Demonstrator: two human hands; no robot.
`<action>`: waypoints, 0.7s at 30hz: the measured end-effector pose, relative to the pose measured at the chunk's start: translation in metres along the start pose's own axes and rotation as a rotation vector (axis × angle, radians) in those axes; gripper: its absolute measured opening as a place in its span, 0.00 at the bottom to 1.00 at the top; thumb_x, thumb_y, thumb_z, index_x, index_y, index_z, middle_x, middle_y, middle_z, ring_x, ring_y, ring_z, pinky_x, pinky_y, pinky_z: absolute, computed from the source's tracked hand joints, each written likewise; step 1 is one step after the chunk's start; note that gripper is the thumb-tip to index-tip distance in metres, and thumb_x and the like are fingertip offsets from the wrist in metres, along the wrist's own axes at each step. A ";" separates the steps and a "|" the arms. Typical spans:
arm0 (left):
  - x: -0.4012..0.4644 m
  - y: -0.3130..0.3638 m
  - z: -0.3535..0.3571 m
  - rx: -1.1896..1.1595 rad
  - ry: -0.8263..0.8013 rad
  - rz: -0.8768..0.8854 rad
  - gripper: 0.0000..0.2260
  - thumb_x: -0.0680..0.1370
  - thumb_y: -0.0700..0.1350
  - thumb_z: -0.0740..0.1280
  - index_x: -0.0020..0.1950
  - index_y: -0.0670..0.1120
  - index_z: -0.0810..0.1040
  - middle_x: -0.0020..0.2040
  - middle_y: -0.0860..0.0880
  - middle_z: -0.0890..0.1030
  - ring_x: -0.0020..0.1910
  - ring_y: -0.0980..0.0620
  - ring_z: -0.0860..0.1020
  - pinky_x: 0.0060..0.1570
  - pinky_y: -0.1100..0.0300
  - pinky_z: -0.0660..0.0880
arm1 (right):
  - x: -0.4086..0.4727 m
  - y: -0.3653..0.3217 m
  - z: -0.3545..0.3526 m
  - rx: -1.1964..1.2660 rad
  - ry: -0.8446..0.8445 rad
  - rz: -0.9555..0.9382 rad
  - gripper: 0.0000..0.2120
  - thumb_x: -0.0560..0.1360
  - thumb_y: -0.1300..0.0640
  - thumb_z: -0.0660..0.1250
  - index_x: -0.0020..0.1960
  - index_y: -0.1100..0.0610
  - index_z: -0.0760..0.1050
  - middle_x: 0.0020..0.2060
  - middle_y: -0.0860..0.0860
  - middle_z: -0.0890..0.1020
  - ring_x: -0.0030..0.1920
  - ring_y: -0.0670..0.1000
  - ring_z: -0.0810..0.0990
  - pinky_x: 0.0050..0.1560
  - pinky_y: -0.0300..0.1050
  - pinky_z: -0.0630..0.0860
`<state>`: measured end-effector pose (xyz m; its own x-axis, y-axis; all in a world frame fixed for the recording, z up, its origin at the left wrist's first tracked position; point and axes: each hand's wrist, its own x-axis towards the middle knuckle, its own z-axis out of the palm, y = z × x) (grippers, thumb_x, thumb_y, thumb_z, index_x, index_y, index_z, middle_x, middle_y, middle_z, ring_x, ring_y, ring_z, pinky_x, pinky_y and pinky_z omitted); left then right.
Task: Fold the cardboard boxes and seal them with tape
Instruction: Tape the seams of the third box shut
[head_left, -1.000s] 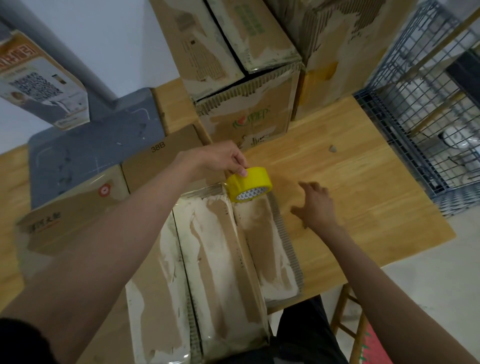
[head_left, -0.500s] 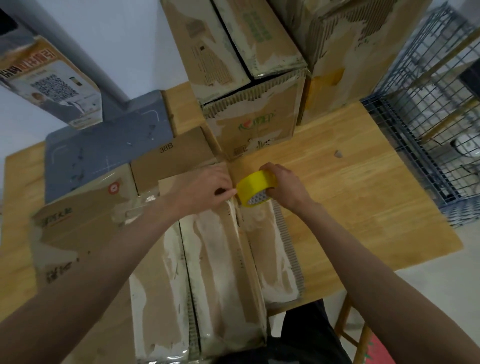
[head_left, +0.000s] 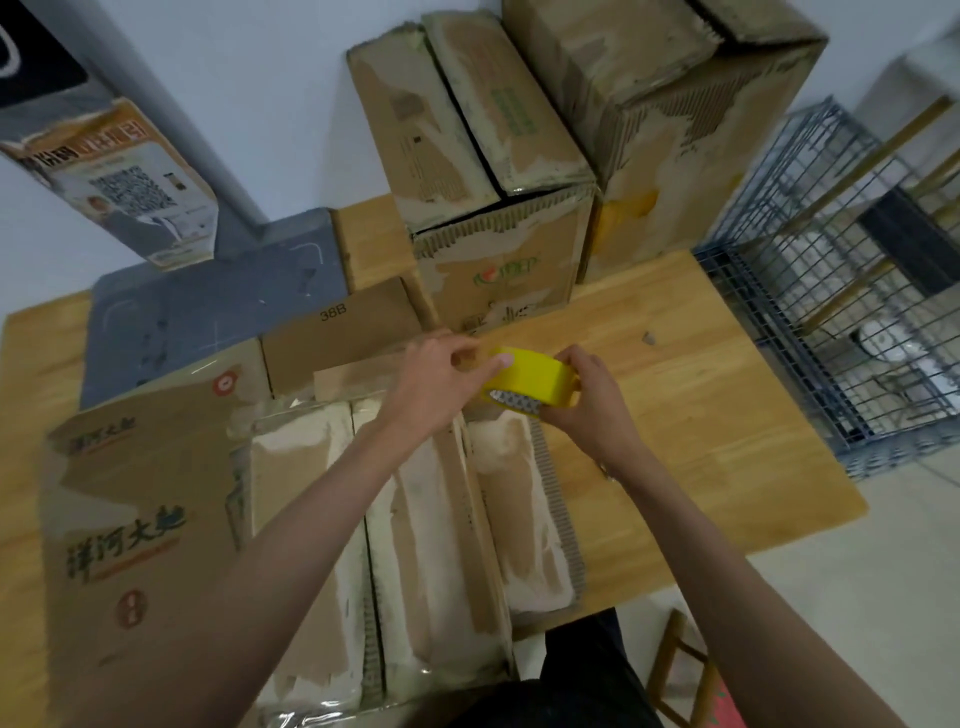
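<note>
Right hand (head_left: 587, 410) grips the tape roll (head_left: 530, 382); left hand (head_left: 441, 374) pinches its edge. We'd find the end, then peel slowly over the box (head_left: 426, 519).

Both bare forearms are extended fwd, converging at centre. L hand (head_left: 436, 382) is held palm down, fingers curled, thumb and forefinger tips pinched at the tape roll (head_left: 530, 382) edge. R hand (head_left: 587, 410) is cupped round the roll's far side, fingers curled over it.

Bare forearms, no sleeves; dark trousers (head_left: 582, 675).
</note>
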<state>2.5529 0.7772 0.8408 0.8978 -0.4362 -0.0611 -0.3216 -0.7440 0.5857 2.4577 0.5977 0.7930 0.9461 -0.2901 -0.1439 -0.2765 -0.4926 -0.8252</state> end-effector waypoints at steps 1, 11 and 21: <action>-0.007 0.008 0.000 -0.070 0.005 -0.028 0.25 0.73 0.65 0.71 0.59 0.48 0.85 0.52 0.51 0.82 0.48 0.55 0.80 0.47 0.63 0.75 | -0.010 -0.006 0.000 0.005 0.018 0.002 0.23 0.65 0.65 0.79 0.54 0.57 0.72 0.50 0.55 0.73 0.50 0.55 0.71 0.39 0.32 0.65; -0.063 0.035 -0.007 -0.196 0.173 -0.062 0.14 0.72 0.52 0.78 0.54 0.49 0.86 0.48 0.54 0.84 0.41 0.60 0.80 0.45 0.63 0.78 | -0.070 -0.050 0.014 -0.027 0.148 0.057 0.26 0.65 0.59 0.82 0.51 0.52 0.67 0.51 0.50 0.66 0.43 0.47 0.69 0.37 0.36 0.66; -0.081 0.031 -0.009 -0.325 0.155 -0.093 0.05 0.76 0.41 0.74 0.41 0.50 0.83 0.39 0.56 0.82 0.41 0.59 0.80 0.44 0.63 0.76 | -0.099 -0.058 0.019 0.081 -0.031 0.102 0.18 0.72 0.41 0.71 0.51 0.50 0.69 0.40 0.47 0.77 0.42 0.51 0.76 0.43 0.50 0.72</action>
<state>2.4731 0.7941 0.8708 0.9616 -0.2739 -0.0183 -0.1459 -0.5664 0.8111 2.3834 0.6704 0.8451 0.9189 -0.3090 -0.2453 -0.3583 -0.3933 -0.8467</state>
